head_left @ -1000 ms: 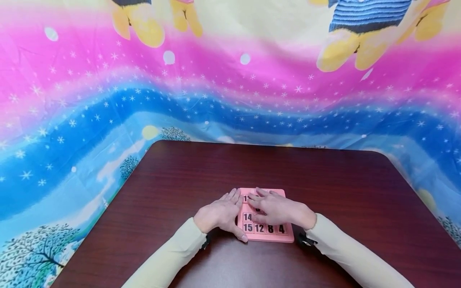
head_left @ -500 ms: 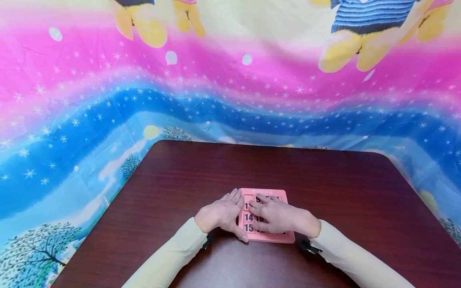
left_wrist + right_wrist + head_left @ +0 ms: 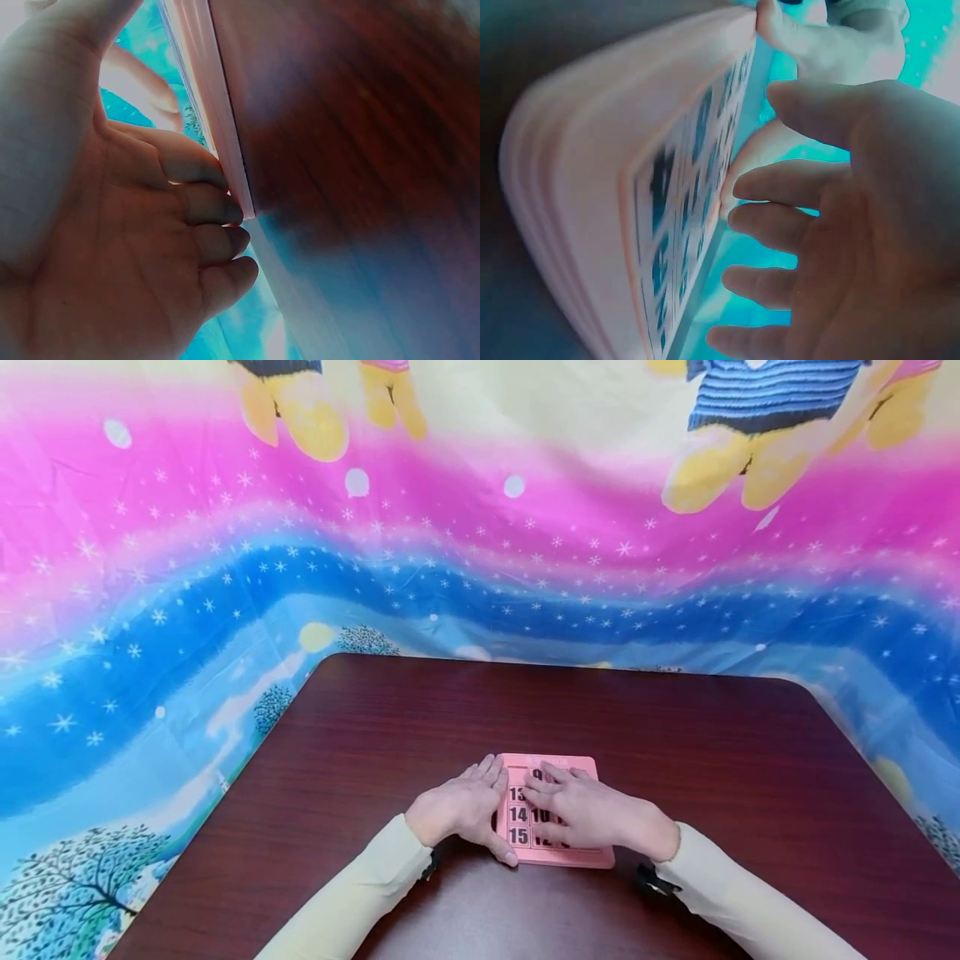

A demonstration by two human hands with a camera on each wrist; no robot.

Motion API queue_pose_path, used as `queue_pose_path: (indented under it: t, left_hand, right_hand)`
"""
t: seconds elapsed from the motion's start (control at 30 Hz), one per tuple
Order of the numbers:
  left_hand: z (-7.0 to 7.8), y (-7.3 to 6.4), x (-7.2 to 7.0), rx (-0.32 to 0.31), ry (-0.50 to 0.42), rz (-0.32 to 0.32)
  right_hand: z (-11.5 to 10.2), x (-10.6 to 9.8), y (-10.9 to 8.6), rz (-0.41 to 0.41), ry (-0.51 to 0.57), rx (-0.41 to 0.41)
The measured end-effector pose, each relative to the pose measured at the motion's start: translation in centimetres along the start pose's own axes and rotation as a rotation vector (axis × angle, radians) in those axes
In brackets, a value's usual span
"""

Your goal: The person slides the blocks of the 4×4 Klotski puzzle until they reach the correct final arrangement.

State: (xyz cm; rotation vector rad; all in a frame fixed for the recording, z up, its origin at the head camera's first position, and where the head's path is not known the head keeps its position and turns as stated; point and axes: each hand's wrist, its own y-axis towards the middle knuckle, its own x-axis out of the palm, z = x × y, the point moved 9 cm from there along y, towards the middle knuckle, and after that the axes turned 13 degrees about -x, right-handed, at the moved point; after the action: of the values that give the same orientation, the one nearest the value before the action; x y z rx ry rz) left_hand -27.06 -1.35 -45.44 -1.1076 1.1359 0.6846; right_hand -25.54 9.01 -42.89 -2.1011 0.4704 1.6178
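Note:
A pink number slide puzzle (image 3: pixel 566 857) lies flat on the table in the head view. Its top-left slot shows no tile; below it run the 13, 14 and 15 tiles. My left hand (image 3: pixel 459 806) lies along the puzzle's left edge, thumb by the near corner. In the left wrist view its straight fingers touch the pink side wall (image 3: pixel 217 97). Over the tiles is my right hand (image 3: pixel 585 810), fingers spread and fairly straight, hiding much of the right columns. The right wrist view has its fingertips (image 3: pixel 742 281) beside the tile face; contact cannot be made out.
The dark brown wooden table (image 3: pixel 420 710) has rounded far corners. A printed cloth backdrop (image 3: pixel 480 552) in pink and blue hangs behind and beside it. Dark straps (image 3: pixel 656 881) show under the sleeves.
The 13 tile has slid down one row toward me, leaving the top-left slot bare. My right hand has shifted slightly nearer and to the right; my left hand stays in place.

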Motion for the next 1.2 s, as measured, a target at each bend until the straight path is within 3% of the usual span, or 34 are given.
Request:
queue_pose_path:
  t: [0.27, 0.47, 0.8, 1.2]
  left_hand:
    - [-0.1, 0.1, 0.0, -0.004, -0.004, 0.009]
    - [-0.1, 0.0, 0.0, -0.004, -0.014, 0.011]
    - [0.0, 0.0, -0.1, -0.001, -0.01, 0.016]
    - [0.1, -0.1, -0.1, 0.001, -0.009, 0.008]
  right_hand:
    - [2.3, -0.2, -0.7, 0.015, 0.037, 0.069]
    - [3.0, 0.1, -0.6, 0.022, 0.04, 0.071]
    - [3.1, 0.1, -0.2, 0.028, 0.045, 0.069]
    - [1.9, -0.1, 1.0, 0.049, 0.025, 0.0]
